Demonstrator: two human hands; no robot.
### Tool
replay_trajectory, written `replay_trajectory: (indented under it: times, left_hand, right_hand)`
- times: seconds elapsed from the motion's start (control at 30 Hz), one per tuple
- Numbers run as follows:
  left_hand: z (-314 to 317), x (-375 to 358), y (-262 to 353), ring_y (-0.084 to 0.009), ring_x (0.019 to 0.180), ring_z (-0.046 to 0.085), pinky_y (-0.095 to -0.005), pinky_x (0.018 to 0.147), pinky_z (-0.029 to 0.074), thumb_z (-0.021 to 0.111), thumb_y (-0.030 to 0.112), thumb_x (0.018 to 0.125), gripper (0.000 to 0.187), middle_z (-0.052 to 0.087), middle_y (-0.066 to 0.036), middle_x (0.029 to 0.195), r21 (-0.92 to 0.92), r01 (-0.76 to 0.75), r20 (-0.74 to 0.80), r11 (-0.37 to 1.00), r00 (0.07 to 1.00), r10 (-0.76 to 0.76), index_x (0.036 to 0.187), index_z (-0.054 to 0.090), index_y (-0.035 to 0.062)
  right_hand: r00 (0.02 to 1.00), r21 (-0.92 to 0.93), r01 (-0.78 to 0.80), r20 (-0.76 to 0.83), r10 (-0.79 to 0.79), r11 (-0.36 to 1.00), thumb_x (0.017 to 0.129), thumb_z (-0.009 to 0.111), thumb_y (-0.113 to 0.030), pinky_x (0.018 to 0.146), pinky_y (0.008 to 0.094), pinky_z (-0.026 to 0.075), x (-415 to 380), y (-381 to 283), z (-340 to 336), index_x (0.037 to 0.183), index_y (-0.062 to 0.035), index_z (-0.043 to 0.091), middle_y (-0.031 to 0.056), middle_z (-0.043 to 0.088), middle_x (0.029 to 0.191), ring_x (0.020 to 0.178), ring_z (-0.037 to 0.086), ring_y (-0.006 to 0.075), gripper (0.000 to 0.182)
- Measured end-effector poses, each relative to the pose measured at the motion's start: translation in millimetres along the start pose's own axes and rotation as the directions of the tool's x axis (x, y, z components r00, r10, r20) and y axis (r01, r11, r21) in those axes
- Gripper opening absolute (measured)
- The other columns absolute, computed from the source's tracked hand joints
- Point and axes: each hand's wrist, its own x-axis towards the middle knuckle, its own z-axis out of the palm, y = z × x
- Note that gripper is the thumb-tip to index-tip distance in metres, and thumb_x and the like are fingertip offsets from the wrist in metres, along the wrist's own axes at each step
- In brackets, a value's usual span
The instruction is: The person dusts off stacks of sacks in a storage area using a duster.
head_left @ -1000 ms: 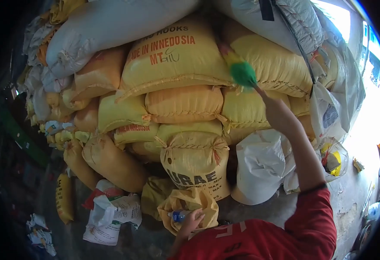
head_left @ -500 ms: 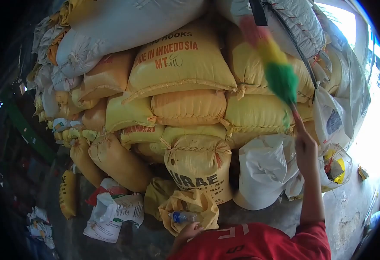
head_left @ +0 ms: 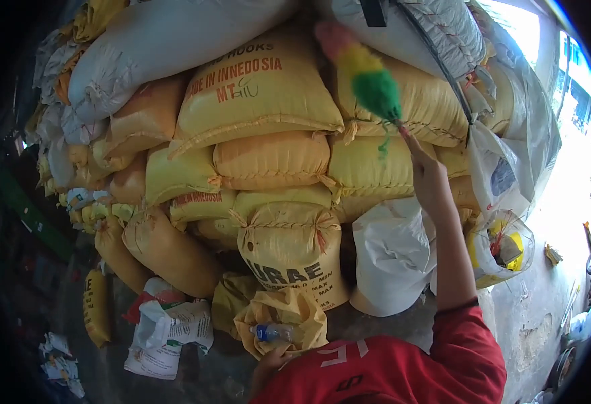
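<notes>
My right hand (head_left: 425, 161) is closed around the handle of a fluffy duster (head_left: 376, 93) banded in red, yellow and green. The duster's head is raised against a plump yellow sack (head_left: 410, 101) in the upper part of the stack, with a loose green strand dangling from it. Low down, my left hand (head_left: 276, 354) is at the near rim of an open, crumpled yellow sack (head_left: 248, 313). A clear plastic bottle with a blue label (head_left: 273, 332) lies in that sack, just beyond my left fingers. Their grip is too small and partly hidden to make out.
Stuffed yellow sacks (head_left: 268, 81) are piled high in front of me, with large white sacks (head_left: 167, 47) on top. A white sack (head_left: 393, 256) stands at the base. A clear bag (head_left: 504, 249) is at the right. Crumpled empty sacks (head_left: 167, 330) lie on the floor.
The duster in my right hand has swept left across the upper sacks. The view has shifted slightly to the right. My left hand stays by the open sack.
</notes>
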Motion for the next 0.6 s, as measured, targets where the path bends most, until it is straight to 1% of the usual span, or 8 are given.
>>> replay_trajectory:
  times: [0.1,0.17,0.33,0.37,0.47,0.5,0.57,0.6]
  left_hand:
    - [-15,0,-3,-0.0245,0.096,0.056,-0.0314,0.080,0.043,0.059,0.033,0.080,0.056,0.057,-0.019,0.104,0.021,-0.006,-0.008,1.000,1.000,0.006,0.118,0.044,-0.0046]
    - [-18,0,-3,-0.0244,0.095,0.056,-0.0314,0.080,0.043,0.059,0.033,0.080,0.056,0.057,-0.019,0.104,0.027,-0.013,-0.006,1.000,1.000,0.013,0.118,0.044,-0.0046]
    - [-27,1,-6,-0.0243,0.095,0.056,-0.0313,0.080,0.044,0.059,0.033,0.080,0.055,0.057,-0.019,0.104,0.043,-0.022,-0.005,0.999,1.000,0.023,0.117,0.044,-0.0045]
    - [-28,1,-7,-0.0243,0.095,0.056,-0.0313,0.080,0.044,0.059,0.033,0.080,0.055,0.057,-0.019,0.104,0.043,-0.023,-0.006,0.999,1.000,0.023,0.117,0.044,-0.0045]
    - [-24,-1,-8,-0.0242,0.095,0.056,-0.0313,0.080,0.044,0.059,0.033,0.080,0.055,0.057,-0.019,0.104,0.037,-0.024,0.002,0.999,1.000,0.024,0.117,0.044,-0.0045]
    - [-21,-2,-9,-0.0242,0.095,0.056,-0.0313,0.080,0.044,0.059,0.033,0.080,0.055,0.057,-0.019,0.104,0.034,-0.023,0.009,0.999,1.000,0.023,0.117,0.044,-0.0044]
    - [-18,-8,-11,-0.0241,0.095,0.056,-0.0313,0.080,0.044,0.059,0.033,0.080,0.055,0.057,-0.019,0.104,0.032,-0.018,0.019,0.999,1.000,0.017,0.117,0.044,-0.0044]
    - [-18,-10,-12,-0.0241,0.095,0.056,-0.0312,0.080,0.044,0.059,0.033,0.080,0.055,0.057,-0.019,0.103,0.032,-0.015,0.022,0.999,1.000,0.015,0.117,0.044,-0.0044]
  right_hand:
    - [0.998,-0.121,0.025,0.052,-0.019,0.992,0.083,0.037,0.000,0.061,0.0339,0.044,18,22,16,0.130,-0.0158,0.037,0.0221,0.053,0.072,0.059,0.053,0.0292,0.050]
    - [0.909,-0.230,-0.341,0.167,0.382,0.912,0.081,0.036,0.002,0.061,0.0411,0.044,18,-2,34,0.134,-0.0181,0.029,0.0254,0.055,0.073,0.065,0.057,0.0342,0.057]
    - [0.941,-0.048,-0.167,0.289,0.174,0.985,0.077,0.037,0.002,0.061,0.0429,0.044,-34,-1,64,0.134,-0.0195,0.028,0.0283,0.055,0.077,0.069,0.058,0.0374,0.061]
    - [0.967,0.034,-0.087,0.244,0.076,0.996,0.076,0.036,0.004,0.062,0.0431,0.044,-29,16,53,0.133,-0.0172,0.031,0.0260,0.056,0.077,0.069,0.058,0.0369,0.061]
    - [0.996,0.126,-0.087,0.046,0.082,0.988,0.078,0.035,0.003,0.063,0.0430,0.044,-3,1,10,0.131,-0.0161,0.034,0.0247,0.057,0.079,0.073,0.058,0.0359,0.057]
    - [0.995,0.120,-0.095,0.047,0.090,0.988,0.078,0.035,0.003,0.063,0.0430,0.044,6,5,10,0.131,-0.0161,0.034,0.0247,0.057,0.079,0.073,0.058,0.0359,0.057]
    - [0.992,-0.222,-0.051,0.106,0.076,0.974,0.082,0.035,-0.002,0.062,0.0414,0.046,25,9,16,0.131,-0.0110,0.033,0.0227,0.058,0.080,0.074,0.060,0.0337,0.050]
    - [0.991,-0.223,-0.059,0.105,0.084,0.973,0.082,0.035,-0.002,0.062,0.0414,0.046,32,3,19,0.131,-0.0110,0.033,0.0227,0.058,0.080,0.074,0.060,0.0337,0.050]
